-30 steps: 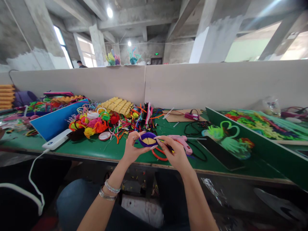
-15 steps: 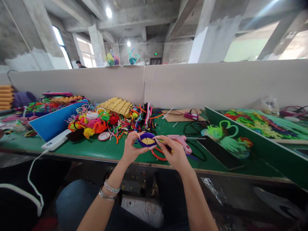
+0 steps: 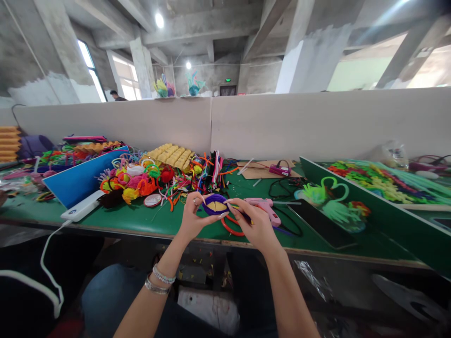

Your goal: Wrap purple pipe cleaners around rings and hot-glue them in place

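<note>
In the head view, my left hand (image 3: 192,215) has its thumb and fingers closed around the left side of a round purple fuzzy piece (image 3: 207,211), which seems made of pipe cleaner. A yellow panel (image 3: 216,205) with a dark line across it fills its middle. At the right edge of the piece, my right hand (image 3: 252,224) pinches with thumb and fingertips; a small yellow-tipped bit shows under that hand. Both hands hold the piece above the front of the green table. Just beyond my right hand lies a pink glue gun (image 3: 274,216), and a red ring (image 3: 232,229) rests below the piece.
Left stand a heap of colourful fuzzy pieces (image 3: 146,185), a yellow egg-tray sheet (image 3: 171,156), a blue board (image 3: 88,176) and a white power strip (image 3: 81,206). Right are a dark phone-like slab (image 3: 322,223), green swan figures (image 3: 336,211) and a green divider (image 3: 380,216).
</note>
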### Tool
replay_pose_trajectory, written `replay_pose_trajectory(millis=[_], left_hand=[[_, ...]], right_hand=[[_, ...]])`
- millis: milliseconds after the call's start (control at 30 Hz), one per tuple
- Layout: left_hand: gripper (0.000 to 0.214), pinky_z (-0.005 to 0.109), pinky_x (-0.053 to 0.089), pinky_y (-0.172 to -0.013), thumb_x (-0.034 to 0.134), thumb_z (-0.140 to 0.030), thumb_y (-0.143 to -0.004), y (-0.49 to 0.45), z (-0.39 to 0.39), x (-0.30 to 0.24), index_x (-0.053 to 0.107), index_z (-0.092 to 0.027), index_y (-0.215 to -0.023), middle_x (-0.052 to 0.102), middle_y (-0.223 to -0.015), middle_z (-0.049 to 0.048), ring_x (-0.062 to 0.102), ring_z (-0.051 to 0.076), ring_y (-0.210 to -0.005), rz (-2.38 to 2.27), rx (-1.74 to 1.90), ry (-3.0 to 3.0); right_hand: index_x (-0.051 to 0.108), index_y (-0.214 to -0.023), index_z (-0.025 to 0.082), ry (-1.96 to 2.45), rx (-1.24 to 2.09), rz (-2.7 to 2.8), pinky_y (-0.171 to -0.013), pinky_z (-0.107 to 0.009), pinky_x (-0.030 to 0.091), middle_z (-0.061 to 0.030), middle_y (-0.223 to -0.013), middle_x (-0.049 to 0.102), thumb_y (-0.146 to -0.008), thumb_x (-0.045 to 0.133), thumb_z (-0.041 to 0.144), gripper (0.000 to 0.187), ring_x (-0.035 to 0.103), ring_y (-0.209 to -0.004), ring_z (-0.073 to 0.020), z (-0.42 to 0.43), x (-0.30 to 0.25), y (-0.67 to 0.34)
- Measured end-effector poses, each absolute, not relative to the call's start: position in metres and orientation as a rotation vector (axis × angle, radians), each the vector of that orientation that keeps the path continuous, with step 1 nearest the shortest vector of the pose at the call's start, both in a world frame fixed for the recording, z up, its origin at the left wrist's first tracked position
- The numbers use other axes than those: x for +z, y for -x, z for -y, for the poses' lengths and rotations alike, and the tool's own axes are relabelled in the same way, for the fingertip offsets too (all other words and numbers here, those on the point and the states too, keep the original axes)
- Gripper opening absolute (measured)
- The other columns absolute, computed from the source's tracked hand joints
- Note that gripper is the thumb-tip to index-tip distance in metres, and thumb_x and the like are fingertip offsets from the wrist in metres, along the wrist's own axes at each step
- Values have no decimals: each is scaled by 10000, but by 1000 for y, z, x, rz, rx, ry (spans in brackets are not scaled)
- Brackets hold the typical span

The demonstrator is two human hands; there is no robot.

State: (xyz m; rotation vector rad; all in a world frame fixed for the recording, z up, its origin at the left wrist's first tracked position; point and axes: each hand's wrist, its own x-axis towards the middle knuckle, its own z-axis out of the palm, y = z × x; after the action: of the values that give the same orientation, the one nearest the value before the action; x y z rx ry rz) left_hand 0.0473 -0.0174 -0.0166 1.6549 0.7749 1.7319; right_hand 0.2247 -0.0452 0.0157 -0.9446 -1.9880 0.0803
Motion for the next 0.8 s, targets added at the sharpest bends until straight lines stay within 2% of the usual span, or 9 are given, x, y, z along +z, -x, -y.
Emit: replay_pose_trajectory(millis=[133, 267, 400, 467, 533, 600, 667, 733, 800], left_hand=[[684, 265, 520, -733, 813, -214, -493, -49, 17, -13, 295, -255, -939, 583, -833, -49, 645, 135, -810, -721, 1666, -1555], [788, 280, 519, -764, 823, -197, -468, -49, 14, -14, 278, -266, -1033, 611, -890, -12, 637, 152, -869, -704, 1636, -1549], [861, 327, 511, -820, 818, -211, -488, -50, 15, -14, 295, -254, -1172, 607, -973, 39, 623, 183, -927, -700, 1572, -1599], [818, 349, 503, -848, 807, -226, -512, -50, 16, -13, 361, -229, -1197, 598, -1029, 73, 609, 205, -968, -712, 1524, -1673], [671, 369, 489, -876, 789, -243, -548, -48, 15, -12, 474, -205, -1139, 595, -1077, 96, 593, 223, -1005, -726, 1472, -1777], [527, 375, 479, -888, 775, -252, -572, -45, 14, -11, 558, -196, -1049, 611, -1075, 94, 594, 227, -998, -741, 1442, -1869], [478, 367, 482, -877, 774, -254, -575, -42, 13, -10, 589, -198, -1012, 632, -1041, 84, 606, 221, -962, -755, 1437, -1907], [481, 352, 489, -862, 779, -251, -567, -40, 13, -9, 593, -198, -1008, 642, -1022, 77, 614, 213, -938, -748, 1436, -1889], [486, 342, 492, -857, 782, -243, -563, -40, 14, -9, 590, -196, -1006, 642, -1024, 77, 613, 209, -943, -707, 1428, -1836]], right_hand=[[580, -1082, 232, 980, 94, 1992, -658, -252, 469, -28, -782, 684, -882, 449, 262, 241, 636, -728, -164, 46, 16, -225], [576, -1078, 227, 976, 156, 1973, -654, -248, 476, -31, -793, 685, -885, 447, 263, 235, 639, -733, -163, 46, 17, -224], [589, -1055, 227, 942, 209, 1973, -703, -256, 493, -36, -893, 692, -882, 451, 255, 223, 644, -797, -161, 47, 17, -223], [602, -1040, 231, 928, 212, 1978, -734, -267, 498, -37, -937, 690, -879, 453, 244, 219, 644, -825, -164, 47, 18, -222], [606, -1040, 235, 924, 209, 1993, -753, -287, 498, -42, -957, 688, -879, 451, 240, 224, 642, -845, -174, 47, 18, -222], [605, -1042, 237, 920, 226, 2001, -764, -297, 496, -47, -965, 684, -883, 445, 248, 226, 638, -860, -181, 47, 19, -222], [605, -1030, 235, 911, 270, 2000, -770, -289, 490, -47, -956, 676, -883, 446, 261, 217, 629, -869, -177, 48, 18, -223], [589, -1036, 231, 904, 327, 1973, -707, -258, 489, -27, -827, 658, -880, 454, 275, 211, 617, -767, -152, 48, 16, -222], [532, -1086, 231, 883, 389, 1911, -603, -224, 464, 22, -646, 565, -877, 460, 282, 227, 550, -606, -115, 47, 13, -221]])
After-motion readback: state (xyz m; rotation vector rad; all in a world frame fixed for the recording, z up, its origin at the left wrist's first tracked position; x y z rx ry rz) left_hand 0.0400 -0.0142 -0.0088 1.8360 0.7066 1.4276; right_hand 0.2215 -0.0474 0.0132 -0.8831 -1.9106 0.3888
